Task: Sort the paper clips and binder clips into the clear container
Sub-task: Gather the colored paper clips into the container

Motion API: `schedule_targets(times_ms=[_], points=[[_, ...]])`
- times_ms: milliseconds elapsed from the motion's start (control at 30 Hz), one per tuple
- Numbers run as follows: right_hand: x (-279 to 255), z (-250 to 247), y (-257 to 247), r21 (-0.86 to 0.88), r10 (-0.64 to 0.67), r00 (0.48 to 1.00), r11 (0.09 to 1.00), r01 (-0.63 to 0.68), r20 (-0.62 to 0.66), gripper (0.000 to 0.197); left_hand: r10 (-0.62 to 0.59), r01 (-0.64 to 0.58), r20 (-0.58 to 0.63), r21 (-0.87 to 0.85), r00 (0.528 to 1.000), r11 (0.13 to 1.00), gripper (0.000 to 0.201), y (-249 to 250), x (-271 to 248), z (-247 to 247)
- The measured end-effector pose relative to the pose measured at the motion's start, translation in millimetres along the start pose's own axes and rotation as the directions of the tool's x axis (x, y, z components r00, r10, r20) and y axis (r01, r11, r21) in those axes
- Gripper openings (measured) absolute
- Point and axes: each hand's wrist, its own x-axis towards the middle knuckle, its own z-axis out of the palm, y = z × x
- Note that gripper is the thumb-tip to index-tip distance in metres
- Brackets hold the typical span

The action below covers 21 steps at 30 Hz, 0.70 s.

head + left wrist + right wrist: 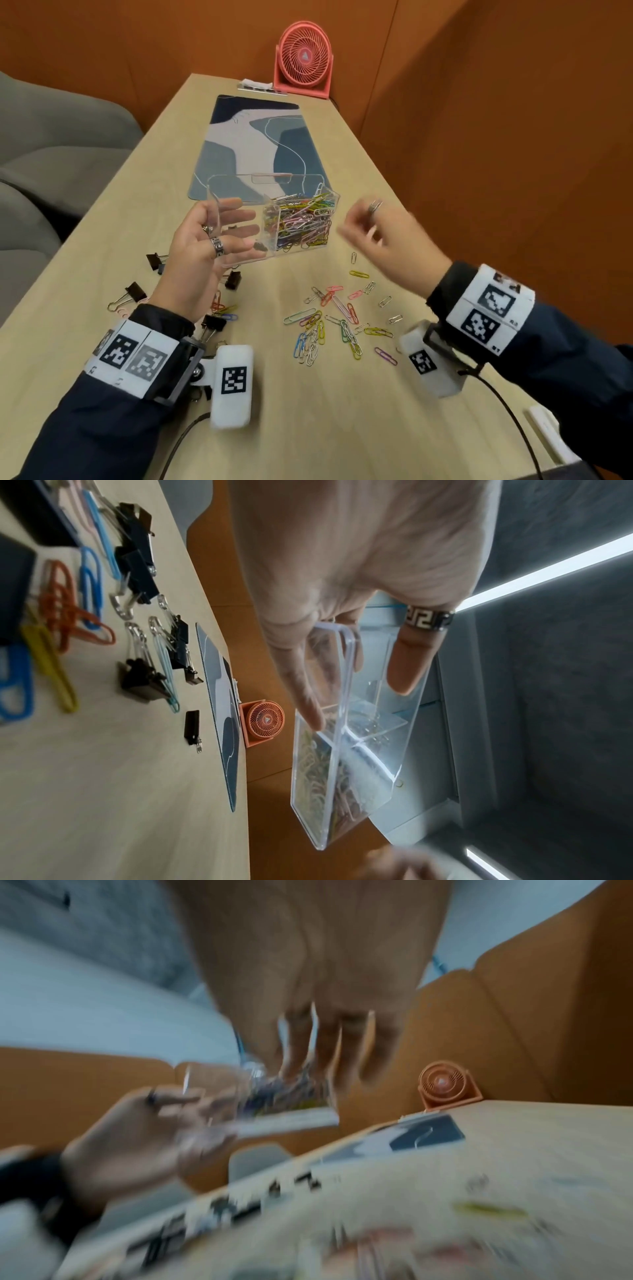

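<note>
You hold the clear acrylic two-compartment container point(274, 219) lifted off the pale wooden table point(342, 428) in your left hand point(202, 253), fingers under its base and thumb over the near wall, so its weight hangs on one end; tilt it further and the mass of coloured paper clips point(301, 219) packed into its right compartment could spill back out, or slide over the divider into the nearly empty left one. Your right hand point(383, 236) hovers just beside the container's right wall, fingers loosely curled and blurred; I cannot tell whether it pinches a clip or has let go. If it swings in fast it may knock the raised container. Below your right hand, towards the table's near edge, lies the scatter of loose coloured paper clips point(329, 322). The black binder clips with silver handles point(133, 294) lie near the table's left edge, under and beside your left wrist, where your sleeve could sweep them off. The coral desk fan point(305, 61) stands at the far end, well apart.
</note>
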Motion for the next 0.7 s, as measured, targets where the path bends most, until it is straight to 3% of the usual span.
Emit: schedule_targets(times_ms=[33,67,133,200,267,367,467,567,700], points=[[-6,7,2,-0.041,0.018,0.982,0.999,-0.010,0.190,0.012,0.004,-0.004,-0.007,-0.001,1.000,1.000,0.044,0,0,0],[-12,15,3,-0.094,0.037,0.920,0.996,0.001,0.391,0.025,0.006,-0.006,-0.011,-0.002,1.000,1.000,0.045,0,1,-1],[-20,31,3,-0.210,0.039,0.726,0.966,0.147,0.686,0.049,0.008,-0.008,-0.012,-0.004,1.000,1.000,0.047,0,1,0],[-26,44,-1,-0.264,0.031,0.567,0.905,0.334,0.823,0.055,0.008,-0.008,-0.012,-0.003,1.000,1.000,0.046,0,1,0],[-31,51,-1,-0.274,0.050,0.469,0.863,0.423,0.882,0.056,0.007,-0.007,-0.014,0.006,1.000,1.000,0.045,0,1,0],[-37,47,8,-0.305,0.081,0.426,0.817,0.489,0.901,0.056,0.006,-0.006,-0.013,0.010,1.000,1.000,0.045,-1,1,1],[-40,35,19,-0.350,0.130,0.436,0.808,0.474,0.891,0.056,0.001,-0.001,-0.007,0.012,1.000,1.000,0.044,-1,1,2],[-46,28,22,-0.353,0.137,0.477,0.847,0.398,0.868,0.056,-0.001,0.001,-0.004,0.018,1.000,1.000,0.046,-2,0,3],[-59,33,19,-0.343,0.122,0.445,0.820,0.459,0.887,0.058,-0.002,0.002,-0.004,0.026,1.000,1.000,0.043,-2,0,3]])
